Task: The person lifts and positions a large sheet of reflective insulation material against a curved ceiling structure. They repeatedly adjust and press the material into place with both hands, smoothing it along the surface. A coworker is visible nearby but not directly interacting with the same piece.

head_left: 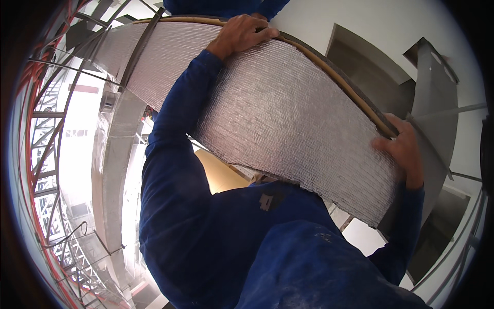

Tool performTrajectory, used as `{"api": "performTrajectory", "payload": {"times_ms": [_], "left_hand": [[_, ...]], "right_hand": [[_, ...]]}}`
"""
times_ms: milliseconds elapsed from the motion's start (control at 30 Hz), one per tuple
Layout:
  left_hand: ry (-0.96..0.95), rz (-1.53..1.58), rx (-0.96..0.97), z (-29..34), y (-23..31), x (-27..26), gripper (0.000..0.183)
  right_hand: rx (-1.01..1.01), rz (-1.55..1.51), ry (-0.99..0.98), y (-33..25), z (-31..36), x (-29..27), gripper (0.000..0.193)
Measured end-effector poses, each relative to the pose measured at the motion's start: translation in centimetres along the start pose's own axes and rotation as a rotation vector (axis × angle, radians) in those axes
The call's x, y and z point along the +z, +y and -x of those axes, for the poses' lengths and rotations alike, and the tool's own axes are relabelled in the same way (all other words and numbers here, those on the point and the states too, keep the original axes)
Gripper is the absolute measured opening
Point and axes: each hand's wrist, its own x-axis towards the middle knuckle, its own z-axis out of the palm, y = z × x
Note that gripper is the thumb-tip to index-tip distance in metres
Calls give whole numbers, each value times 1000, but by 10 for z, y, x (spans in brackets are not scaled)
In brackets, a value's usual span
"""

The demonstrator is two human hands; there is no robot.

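Observation:
A long foil-faced insulation sheet (288, 113), silvery and finely ribbed, stretches across the view in front of me. Its far edge shows a tan layer beside a dark grey strip. My left hand (244, 35) grips that edge near the top middle, thumb pointing right and fingers partly hidden behind. Farther right, my right hand (404, 144) closes round the same edge, its thumb on the foil and its other fingers over the far side. Both arms, in blue sleeves, reach up along the sheet.
A person in blue (216, 6) stands just beyond the edge. A dark metal bar (141, 49) crosses the sheet at left. Steel trusses (49, 149) and red pipes (25, 103) line the left side. A grey duct (435, 103) hangs at right, near a ceiling opening (365, 56).

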Motion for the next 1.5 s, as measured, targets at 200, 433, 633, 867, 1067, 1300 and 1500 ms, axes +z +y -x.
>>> {"api": "performTrajectory", "payload": {"times_ms": [200, 433, 633, 867, 1067, 1300, 1500], "left_hand": [[24, 100, 116, -4, 14, 2, 79], [-80, 220, 68, -8, 37, 2, 46], [-90, 475, 45, -11, 46, -10, 24], [-88, 425, 48, -12, 53, -17, 30], [-43, 362, 87, -11, 44, -4, 29], [-42, 246, -55, -12, 36, 14, 53], [-31, 273, -103, -8, 45, 9, 35]], "right_hand": [[9, 0, -1, -4, 4, -2, 66], [-16, -2, 15, 1, 2, 2, 67], [-45, 26, 2, 8, 0, 2, 67], [-71, 58, 21, 6, 1, 2, 68], [-111, 210, 116, -1, 6, 6, 64], [-66, 50, 41, 0, 6, 3, 67], [-145, 85, 8, 2, 6, 2, 59]]}}
